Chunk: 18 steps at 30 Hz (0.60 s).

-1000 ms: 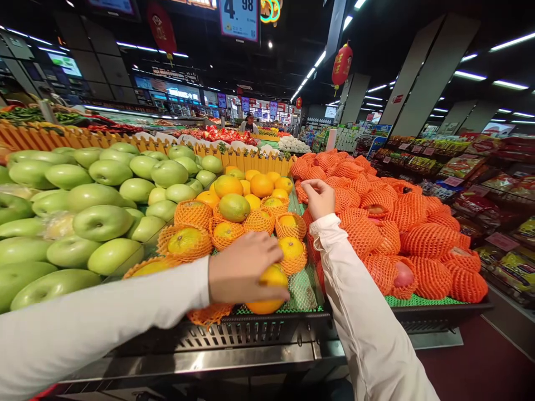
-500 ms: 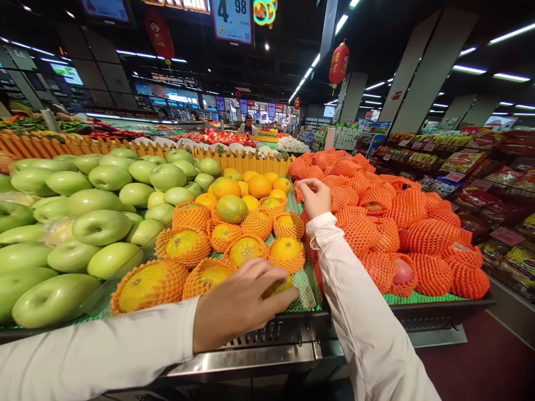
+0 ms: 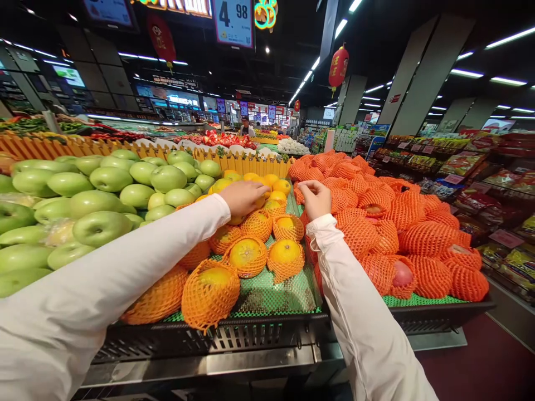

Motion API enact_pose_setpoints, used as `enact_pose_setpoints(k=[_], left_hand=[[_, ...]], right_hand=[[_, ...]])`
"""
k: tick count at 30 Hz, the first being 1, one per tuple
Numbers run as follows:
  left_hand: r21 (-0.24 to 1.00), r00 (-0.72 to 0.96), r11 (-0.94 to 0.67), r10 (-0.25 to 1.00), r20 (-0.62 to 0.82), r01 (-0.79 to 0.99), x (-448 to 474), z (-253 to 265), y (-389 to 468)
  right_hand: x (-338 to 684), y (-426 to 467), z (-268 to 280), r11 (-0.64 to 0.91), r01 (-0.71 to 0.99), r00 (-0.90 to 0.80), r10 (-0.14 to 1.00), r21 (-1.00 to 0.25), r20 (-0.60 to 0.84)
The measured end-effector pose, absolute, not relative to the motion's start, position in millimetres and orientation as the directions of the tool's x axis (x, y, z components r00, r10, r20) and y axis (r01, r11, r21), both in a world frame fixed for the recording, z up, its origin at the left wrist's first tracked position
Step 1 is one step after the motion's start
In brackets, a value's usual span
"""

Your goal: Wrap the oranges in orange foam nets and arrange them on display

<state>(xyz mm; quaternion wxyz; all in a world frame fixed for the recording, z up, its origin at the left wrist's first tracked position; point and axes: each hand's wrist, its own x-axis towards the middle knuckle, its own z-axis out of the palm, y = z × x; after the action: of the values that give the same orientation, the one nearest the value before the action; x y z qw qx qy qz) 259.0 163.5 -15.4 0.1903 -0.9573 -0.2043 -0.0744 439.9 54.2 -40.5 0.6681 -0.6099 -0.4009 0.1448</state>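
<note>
My left hand [image 3: 243,197] reaches palm down over the bare oranges [image 3: 281,185] at the back of the middle section. Its fingers curl around an orange, which the hand mostly hides. Nearer me lie several oranges in orange foam nets [image 3: 246,253]; one netted orange [image 3: 211,287] rests at the tray's front edge. My right hand [image 3: 316,199] stays at the divider [image 3: 296,203] beside the red-netted fruit [image 3: 359,228]. Its thumb and fingers are drawn together; what they pinch, if anything, cannot be made out.
Green apples [image 3: 102,227] fill the left section, partly behind my left sleeve. Green mesh [image 3: 271,292] lines the black tray [image 3: 251,337]. A low yellow picket fence [image 3: 251,165] stands behind the fruit. Packaged goods [image 3: 468,161] stand on shelves at right.
My left hand has moved from the tray's front to the oranges at the back. The yellowish orange under it has left the front mesh. My right hand has stayed put.
</note>
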Motion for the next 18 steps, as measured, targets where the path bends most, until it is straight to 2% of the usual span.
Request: enact_pose_setpoints(k=[3,8,10,14,18], left_hand=[[-0.283,0.916,-0.872,0.364,0.170,0.400,266,-22,167],[-0.249,0.915,-0.899,0.288,0.284,0.360,266,-25,99],[-0.236,0.936,-0.916,0.277,0.216,0.325,264,-30,65],[-0.259,0.928,-0.892,0.369,0.060,0.371,265,-55,25],[-0.203,0.896,-0.874,0.442,0.045,0.441,270,-77,25]], right_hand=[[439,54,-40,0.210,0.297,0.638,0.682,-0.931,0.357],[438,53,-40,0.217,0.317,0.624,0.685,-0.923,0.375],[438,53,-40,0.210,0.317,0.621,0.691,-0.925,0.370],[439,53,-39,0.190,0.313,0.635,0.687,-0.930,0.354],[438,53,-38,0.187,0.310,0.635,0.689,-0.932,0.349]])
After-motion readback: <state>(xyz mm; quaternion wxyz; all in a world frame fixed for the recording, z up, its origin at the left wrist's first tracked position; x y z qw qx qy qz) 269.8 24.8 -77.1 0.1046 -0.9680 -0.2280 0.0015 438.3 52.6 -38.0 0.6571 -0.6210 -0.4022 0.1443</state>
